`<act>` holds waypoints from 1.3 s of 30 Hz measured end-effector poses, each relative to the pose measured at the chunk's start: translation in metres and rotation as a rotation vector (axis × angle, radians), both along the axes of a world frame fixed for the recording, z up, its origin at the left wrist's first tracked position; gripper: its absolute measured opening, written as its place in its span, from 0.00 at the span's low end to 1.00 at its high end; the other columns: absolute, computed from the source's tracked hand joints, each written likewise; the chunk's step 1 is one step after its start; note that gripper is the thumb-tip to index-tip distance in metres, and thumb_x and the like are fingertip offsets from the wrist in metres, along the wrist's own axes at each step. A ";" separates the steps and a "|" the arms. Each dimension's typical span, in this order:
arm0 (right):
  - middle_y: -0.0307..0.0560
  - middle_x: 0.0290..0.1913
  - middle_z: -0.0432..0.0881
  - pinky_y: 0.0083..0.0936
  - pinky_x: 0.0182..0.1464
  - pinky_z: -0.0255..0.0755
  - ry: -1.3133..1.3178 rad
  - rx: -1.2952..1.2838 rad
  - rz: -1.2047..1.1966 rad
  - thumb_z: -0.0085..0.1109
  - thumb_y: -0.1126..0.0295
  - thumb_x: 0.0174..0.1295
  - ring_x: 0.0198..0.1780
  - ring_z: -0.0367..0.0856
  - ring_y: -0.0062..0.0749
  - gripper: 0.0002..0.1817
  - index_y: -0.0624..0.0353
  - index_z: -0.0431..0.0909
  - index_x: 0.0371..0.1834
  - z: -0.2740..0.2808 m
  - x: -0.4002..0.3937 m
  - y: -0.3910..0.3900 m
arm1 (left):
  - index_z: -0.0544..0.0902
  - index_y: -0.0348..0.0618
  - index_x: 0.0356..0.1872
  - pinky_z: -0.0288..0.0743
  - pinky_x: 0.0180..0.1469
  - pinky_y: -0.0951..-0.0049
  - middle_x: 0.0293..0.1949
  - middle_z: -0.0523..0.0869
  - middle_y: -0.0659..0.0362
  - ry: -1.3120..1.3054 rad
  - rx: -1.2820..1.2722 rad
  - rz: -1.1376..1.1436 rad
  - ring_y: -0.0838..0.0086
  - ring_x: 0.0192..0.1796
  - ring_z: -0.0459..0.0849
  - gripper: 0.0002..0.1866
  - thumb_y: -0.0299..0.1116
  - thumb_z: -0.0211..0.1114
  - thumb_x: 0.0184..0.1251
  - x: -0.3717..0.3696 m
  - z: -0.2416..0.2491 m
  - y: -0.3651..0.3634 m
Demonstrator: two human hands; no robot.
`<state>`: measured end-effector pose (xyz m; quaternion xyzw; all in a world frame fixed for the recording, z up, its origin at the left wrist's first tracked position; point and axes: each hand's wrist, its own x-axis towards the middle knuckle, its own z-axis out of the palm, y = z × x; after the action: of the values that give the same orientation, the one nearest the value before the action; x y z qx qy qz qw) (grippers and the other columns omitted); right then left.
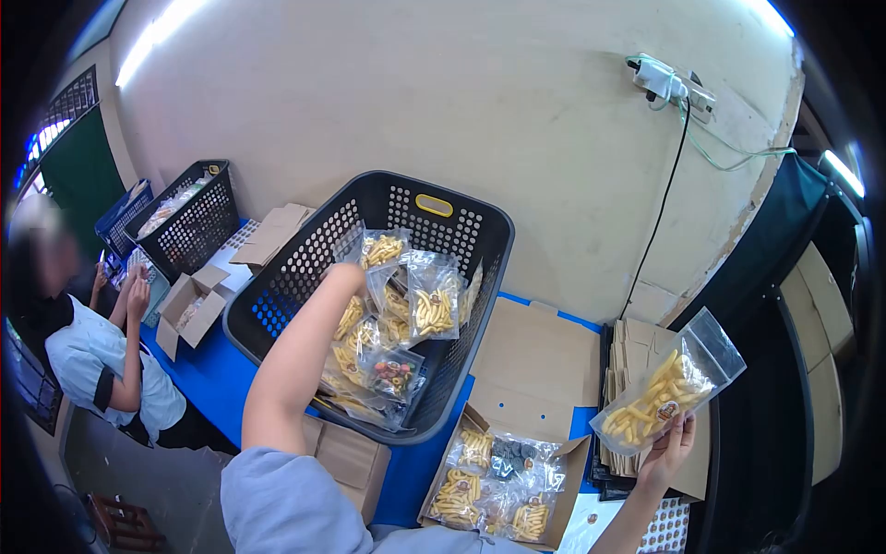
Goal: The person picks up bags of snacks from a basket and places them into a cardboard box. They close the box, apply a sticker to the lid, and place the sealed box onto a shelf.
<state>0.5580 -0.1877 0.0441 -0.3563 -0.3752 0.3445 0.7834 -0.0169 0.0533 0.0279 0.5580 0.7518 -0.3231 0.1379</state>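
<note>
My right hand (672, 451) is closed on the lower edge of a clear plastic bag of yellow snack sticks (660, 392) with a small round label, held up and tilted at the right. My left hand (345, 277) reaches into a dark plastic basket (369, 189); its fingers are hidden, so a grip does not show. About it lie several similar clear bags (434, 309) of yellow snacks, and one bag with red and dark pieces (395, 374). In front of me an open cardboard box (577, 471) holds bags of yellow snacks and a bag of dark pieces (510, 457).
Folded brown cardboard (632, 360) stands at the right, above a sheet of round stickers (664, 526). At the left, another person (111, 369) works beside a small open carton (194, 309) and another dark basket (205, 217). A black cable (666, 194) hangs down the wall.
</note>
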 end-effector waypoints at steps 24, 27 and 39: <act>0.42 0.41 0.82 0.18 0.34 0.77 -0.179 -0.296 0.566 0.61 0.69 0.64 0.41 0.80 0.20 0.14 0.63 0.74 0.48 -0.016 -0.107 -0.081 | 0.66 0.36 0.62 0.71 0.60 0.70 0.62 0.72 0.54 -2.083 0.380 0.010 0.73 0.63 0.71 0.29 0.34 0.67 0.64 0.255 -0.009 -0.310; 0.42 0.44 0.81 0.18 0.41 0.77 -0.194 -0.388 0.616 0.61 0.70 0.64 0.43 0.79 0.19 0.15 0.63 0.71 0.51 -0.030 -0.118 -0.087 | 0.67 0.39 0.62 0.69 0.63 0.70 0.60 0.75 0.57 -2.183 0.324 0.396 0.74 0.62 0.74 0.29 0.32 0.68 0.63 0.269 -0.021 -0.332; 0.51 0.55 0.78 0.25 0.58 0.71 -0.178 -0.367 0.743 0.60 0.71 0.64 0.55 0.78 0.28 0.28 0.69 0.61 0.64 -0.043 -0.127 -0.096 | 0.67 0.34 0.61 0.72 0.59 0.72 0.56 0.78 0.55 -2.135 0.564 0.479 0.73 0.57 0.78 0.25 0.32 0.64 0.67 0.282 -0.042 -0.356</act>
<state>0.4313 -0.2840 0.0006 -0.3587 -0.4767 0.6323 0.4942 0.2650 -0.3022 -0.0142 0.4012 0.3828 0.5353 0.6372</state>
